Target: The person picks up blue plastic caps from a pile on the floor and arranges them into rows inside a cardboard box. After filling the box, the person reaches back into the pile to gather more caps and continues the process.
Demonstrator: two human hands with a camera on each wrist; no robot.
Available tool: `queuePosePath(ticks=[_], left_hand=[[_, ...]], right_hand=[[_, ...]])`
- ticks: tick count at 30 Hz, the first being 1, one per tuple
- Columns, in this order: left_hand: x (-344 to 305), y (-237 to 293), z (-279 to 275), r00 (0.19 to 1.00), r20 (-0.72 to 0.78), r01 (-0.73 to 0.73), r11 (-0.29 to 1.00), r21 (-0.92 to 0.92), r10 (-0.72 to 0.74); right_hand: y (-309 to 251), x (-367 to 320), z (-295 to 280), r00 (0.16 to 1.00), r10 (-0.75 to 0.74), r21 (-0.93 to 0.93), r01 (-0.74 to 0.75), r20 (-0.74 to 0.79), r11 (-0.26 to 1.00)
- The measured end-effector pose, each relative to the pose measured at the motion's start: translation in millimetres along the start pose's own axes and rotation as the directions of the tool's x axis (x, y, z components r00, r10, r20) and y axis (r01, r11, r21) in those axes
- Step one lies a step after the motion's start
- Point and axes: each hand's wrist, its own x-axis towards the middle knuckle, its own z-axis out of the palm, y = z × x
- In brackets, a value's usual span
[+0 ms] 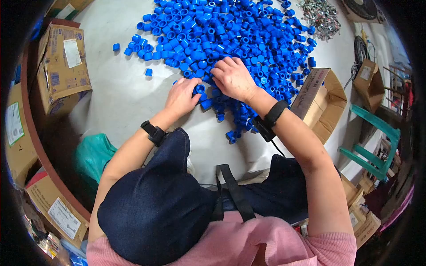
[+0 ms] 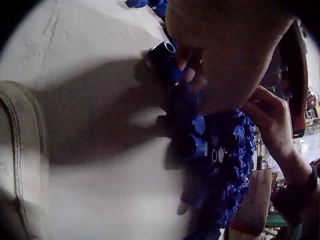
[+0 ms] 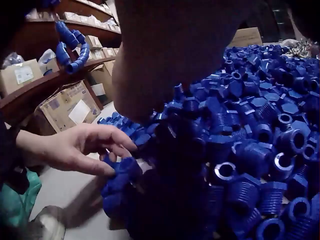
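Observation:
A large pile of blue plastic pipe fittings [image 1: 248, 40] is spread on the pale floor, many with threads and hexagonal heads. At its near left edge my left hand [image 1: 181, 97] has its thumb and fingers curled round blue fittings. One hollow fitting [image 2: 164, 52] shows beside the left fingertips in the left wrist view. Seen from the right wrist, the left thumb lies against a blue fitting [image 3: 125, 170]. My right hand [image 1: 235, 80] is over the near middle of the pile, fingers bent down among the fittings; I cannot tell whether it holds one. Its fingertips are hidden.
An open cardboard box [image 1: 326, 104] stands right of the pile, with a green stool [image 1: 377, 142] beyond it. Small metal parts [image 1: 319, 17] are heaped at the back right. Cardboard boxes [image 1: 62, 75] and a green bag [image 1: 94, 153] are on the left.

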Motion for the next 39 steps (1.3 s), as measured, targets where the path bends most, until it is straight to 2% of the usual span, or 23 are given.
queuePosePath(ticks=[2,4,7,9,11,12,13,14,16,17,19,21,22,25,32,35,37,39], left_hand=[[1,-5,0,1.0,-0.022,-0.015,1.0,-0.019,0.014],[1,-9,0,0.991,-0.002,-0.137,0.988,0.077,0.137],[3,-4,-2,0.991,0.048,-0.132,0.982,0.138,0.126],[5,1,-5,0.992,0.081,-0.108,0.982,0.155,0.097],[7,0,-6,0.991,0.11,-0.088,0.982,0.17,0.07],[7,-3,-5,0.996,0.031,-0.087,0.991,0.1,0.084],[7,-5,-3,0.994,-0.048,-0.092,0.995,0.03,0.093],[6,-8,-1,0.995,-0.049,-0.091,0.995,0.03,0.093],[4,-9,0,0.982,-0.16,0.066,0.98,-0.186,-0.097],[3,-10,-1,0.982,-0.16,0.066,0.981,-0.181,-0.096],[4,-10,-5,0.972,-0.121,0.156,0.935,-0.318,-0.203],[5,-12,-9,0.964,-0.144,0.165,0.93,-0.329,-0.222],[6,-14,-11,0.957,-0.162,0.174,0.922,-0.346,-0.241],[7,-17,-15,0.937,-0.145,0.251,0.9,-0.357,-0.319],[8,-26,-11,0.927,-0.115,0.258,0.832,-0.492,-0.356],[7,-27,-15,0.918,-0.05,0.317,0.803,-0.505,-0.394],[7,-27,-16,0.911,-0.076,0.316,0.803,-0.505,-0.406],[7,-28,-17,0.909,-0.085,0.309,0.796,-0.52,-0.409]], right_hand=[[-3,8,3,1.0,0.012,-0.017,-0.012,-0.015,1.0],[-5,13,9,1.0,0.019,-0.066,-0.021,-0.024,0.998],[-5,15,15,0.999,0.026,-0.138,-0.02,0.04,0.99],[0,15,16,1.0,-0.01,-0.123,0.011,0.008,0.992],[7,14,12,0.995,0.061,-0.027,-0.059,0.073,0.998],[9,14,10,0.999,0.053,-0.015,-0.053,0.002,0.998],[10,15,10,0.999,0.05,-0.016,-0.05,0.003,0.999],[11,16,10,0.999,0.047,-0.011,-0.047,-0.016,0.999],[9,18,11,0.998,0.047,-0.001,-0.047,-0.038,0.999],[5,21,14,0.999,0.029,-0.047,-0.031,-0.024,0.998],[0,27,20,1.0,0.008,-0.091,-0.01,-0.015,0.996],[-8,33,22,0.995,0.074,-0.178,-0.061,0.07,0.982],[-10,37,19,0.984,0.071,-0.227,-0.033,0.163,0.973],[-18,43,15,0.979,0.078,-0.285,-0.021,0.19,0.958],[-27,45,28,0.974,0.109,-0.376,-0.027,0.197,0.926],[-25,45,32,0.959,0.155,-0.416,-0.045,0.236,0.908],[-20,44,28,0.97,0.137,-0.385,-0.05,0.201,0.922],[-16,41,23,0.974,0.13,-0.23,-0.086,0.184,0.969]])
